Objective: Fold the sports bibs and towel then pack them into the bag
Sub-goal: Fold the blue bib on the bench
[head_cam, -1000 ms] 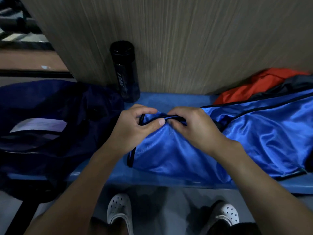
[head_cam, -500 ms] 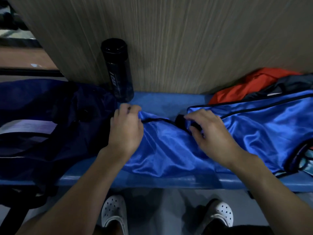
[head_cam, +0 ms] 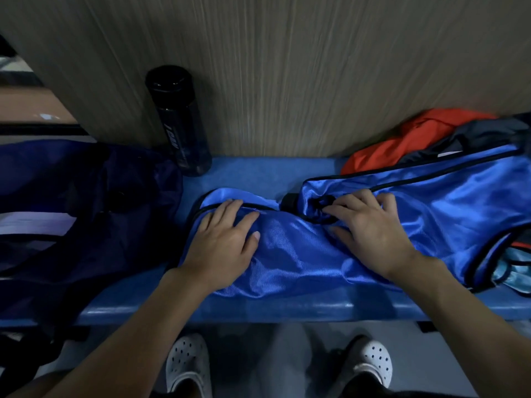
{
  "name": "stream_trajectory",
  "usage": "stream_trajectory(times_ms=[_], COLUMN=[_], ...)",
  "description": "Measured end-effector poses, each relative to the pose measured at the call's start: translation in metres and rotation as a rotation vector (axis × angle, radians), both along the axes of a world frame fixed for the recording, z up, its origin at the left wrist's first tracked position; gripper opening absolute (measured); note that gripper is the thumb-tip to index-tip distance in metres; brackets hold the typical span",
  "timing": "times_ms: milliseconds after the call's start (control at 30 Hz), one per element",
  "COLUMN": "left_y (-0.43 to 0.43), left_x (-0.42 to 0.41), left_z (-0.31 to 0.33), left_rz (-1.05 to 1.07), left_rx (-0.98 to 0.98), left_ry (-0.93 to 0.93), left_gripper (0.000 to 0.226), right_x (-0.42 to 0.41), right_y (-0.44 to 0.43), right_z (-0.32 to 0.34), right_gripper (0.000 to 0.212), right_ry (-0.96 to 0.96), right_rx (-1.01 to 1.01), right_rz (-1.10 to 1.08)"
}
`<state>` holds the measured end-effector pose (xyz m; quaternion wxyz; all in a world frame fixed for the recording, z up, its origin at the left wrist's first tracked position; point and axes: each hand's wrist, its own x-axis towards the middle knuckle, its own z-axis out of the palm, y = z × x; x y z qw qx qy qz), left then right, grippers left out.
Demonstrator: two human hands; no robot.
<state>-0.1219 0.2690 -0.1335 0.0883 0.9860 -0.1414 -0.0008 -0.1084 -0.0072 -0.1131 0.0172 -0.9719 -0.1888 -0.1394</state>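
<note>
A shiny blue sports bib (head_cam: pixel 301 254) with black piping lies spread across the blue bench (head_cam: pixel 258 173). My left hand (head_cam: pixel 222 242) lies flat on the bib's left end with straight fingers. My right hand (head_cam: pixel 370 234) presses flat on the cloth further right, fingertips at a bunched black-edged fold. An orange bib (head_cam: pixel 402 139) is heaped at the back right under dark cloth. A dark navy bag (head_cam: pixel 86 214) sits at the left end of the bench. A light blue cloth (head_cam: pixel 514 268) peeks out at the right edge beneath the blue bib.
A black water bottle (head_cam: pixel 181 122) stands against the wooden wall panel (head_cam: pixel 287 67) behind the bench, between the bag and the bib. My feet in white perforated clogs (head_cam: pixel 186 366) stand on the grey floor below the bench's front edge.
My hands were pinching the bib's edge together at the centre. They have moved apart and flattened, spreading the blue bib along the bench.
</note>
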Motion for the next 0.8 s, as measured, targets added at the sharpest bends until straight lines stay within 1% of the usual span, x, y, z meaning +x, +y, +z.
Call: stream_trajectory(times_ms=[67,133,200,267,333,367,400,467,533,600,633,700,800], left_y=[-0.001,0.000,0.003,0.007,0.011,0.010,0.009,0.003,-0.005,-0.010,-0.010,-0.008,-0.002], left_x=[0.004,0.009,0.013,0.018,0.024,0.026,0.027,0.027,0.025,0.021,0.018,0.014,0.011], left_z=[0.003,0.003,-0.004,-0.010,-0.012,-0.009,-0.006,0.001,0.006,0.004,0.000,-0.010,-0.018], left_rz=[0.008,0.002,-0.001,0.005,0.024,0.024,0.018,0.008,0.009,0.020,0.019,0.002,-0.009], left_rx=[0.017,0.026,0.047,0.090,0.128,0.133,0.130,0.110,0.010,-0.084,-0.082,-0.029,0.030], left_ry=[-0.018,0.043,0.110,0.110,0.047,-0.005,-0.061,-0.174,-0.232,-0.189,-0.151,-0.063,0.029], left_gripper=[0.067,0.074,0.081,0.081,0.077,0.073,0.070,0.061,0.053,0.052,0.054,0.061,0.068], right_x=[0.007,0.011,0.015,0.022,0.029,0.030,0.030,0.023,0.009,-0.003,-0.008,-0.014,-0.013], right_y=[-0.002,-0.003,-0.003,-0.003,-0.003,-0.001,0.001,0.005,0.008,0.003,-0.001,-0.011,-0.024], right_z=[0.000,-0.003,-0.005,-0.001,0.008,0.013,0.016,0.018,0.013,0.001,-0.005,-0.016,-0.021], right_gripper=[0.026,0.011,0.019,0.022,0.017,0.016,0.017,0.016,0.015,0.022,0.031,0.049,0.060], right_ry=[-0.015,-0.049,-0.094,-0.179,-0.246,-0.255,-0.251,-0.201,-0.085,0.006,0.029,0.065,0.096], right_rx=[-0.008,-0.006,-0.005,0.022,0.063,0.064,0.062,0.101,0.137,0.086,0.039,-0.087,-0.166], right_rz=[0.004,0.013,-0.014,-0.125,-0.251,-0.277,-0.264,-0.173,-0.113,-0.063,-0.048,-0.056,-0.087])
